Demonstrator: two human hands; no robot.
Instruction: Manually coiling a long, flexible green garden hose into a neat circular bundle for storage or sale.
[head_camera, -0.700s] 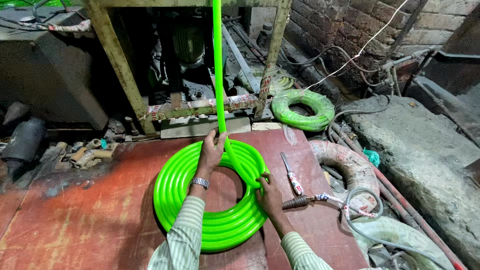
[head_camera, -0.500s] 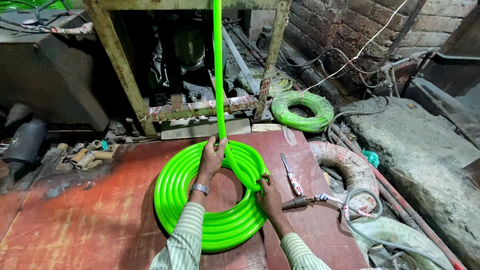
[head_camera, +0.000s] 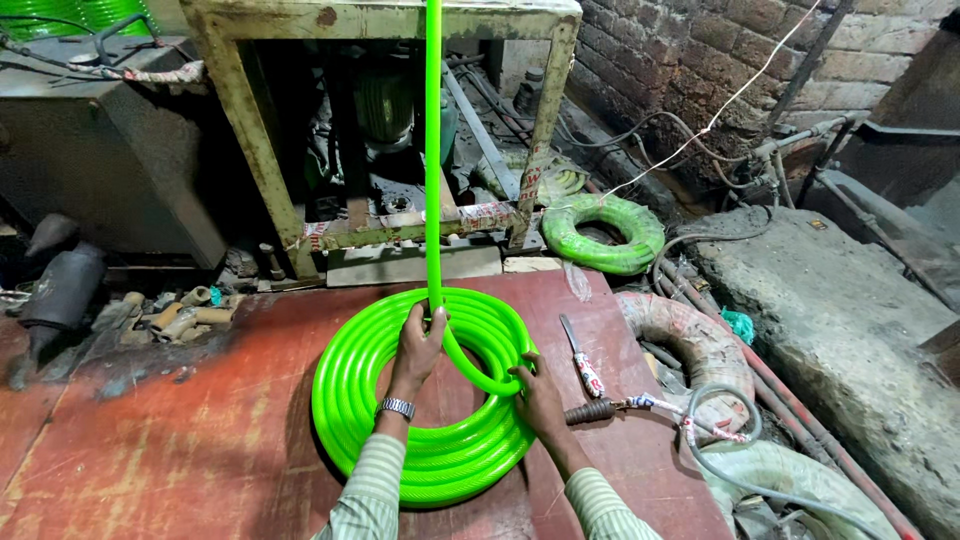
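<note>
Head view, looking down. Left hand (head_camera: 418, 345) closed around the bright green hose (head_camera: 433, 150) just where the strand drops from overhead and bends into its loop; wristwatch (head_camera: 398, 408) at the wrist. Right hand (head_camera: 540, 395) narrow, fingers curled over the rim of the hose coil (head_camera: 350, 400), pressing the stacked turns together. Coil lying flat between and under both hands, the fresh loop curving from the left hand's grip across to the right hand's fingers.

Judged as mid-winding: one turn half laid, not yet seated on the stack. Seating it would seem to call for guiding the strand down and round with the left hand while pinning the pile with the right, and keeping the loop the same width as those below, since a springy hose may well slip inward.

Beneath the hands, a worn reddish board (head_camera: 150, 440), scuffed and stained. Just right of the right hand, a knife (head_camera: 578, 355) and a dark-handled tool (head_camera: 590, 411) on a thin line. Beyond the hands, a rusty pale metal frame (head_camera: 250, 140) with machinery inside. Further right, a second green coil (head_camera: 603, 235), a pale old hose (head_camera: 690, 340), a concrete slab (head_camera: 830, 310) and a brick wall (head_camera: 700, 60). Far left of the hands, scrap pieces and dark clutter on the floor.
</note>
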